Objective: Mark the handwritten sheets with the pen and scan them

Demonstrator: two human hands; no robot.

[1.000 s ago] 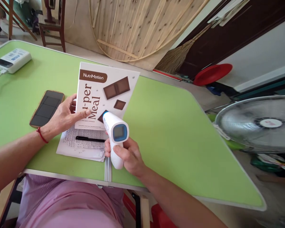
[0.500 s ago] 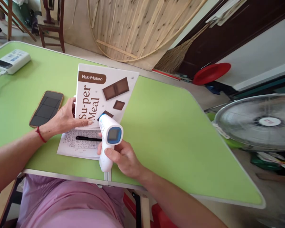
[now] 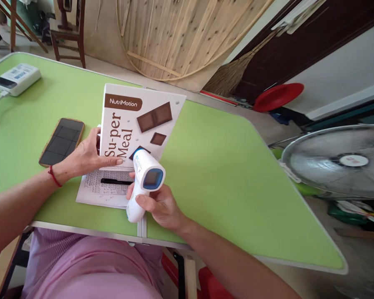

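My left hand (image 3: 89, 151) grips a white box (image 3: 124, 128) printed "NutriMotion Su-per Meal" at its lower left, thumb across the front and the other fingers hidden behind. The box stands tilted over a handwritten sheet of paper (image 3: 93, 195). In my right hand (image 3: 160, 207) is a white and blue infrared thermometer (image 3: 145, 170), its fingers wrapped round the handle. The thermometer's nose points at the lower part of the box, overlapping a printed chocolate piece; whether they touch I cannot tell. A black pen (image 3: 115, 181) lies on the paper.
On the green table (image 3: 224, 178), a phone (image 3: 62, 141) lies left of the box, with a white power bank (image 3: 17, 79) and its cable farther back. A large fan (image 3: 327, 160) stands beyond the table's right edge. Behind are a wooden chair (image 3: 68, 37), a broom (image 3: 233, 74) and a red basin (image 3: 279, 96).
The thermometer has tilted, its head shifting slightly right and its handle's bottom swinging left. Its screen looks darker. The box has shifted slightly right in the view, still held by my left hand.
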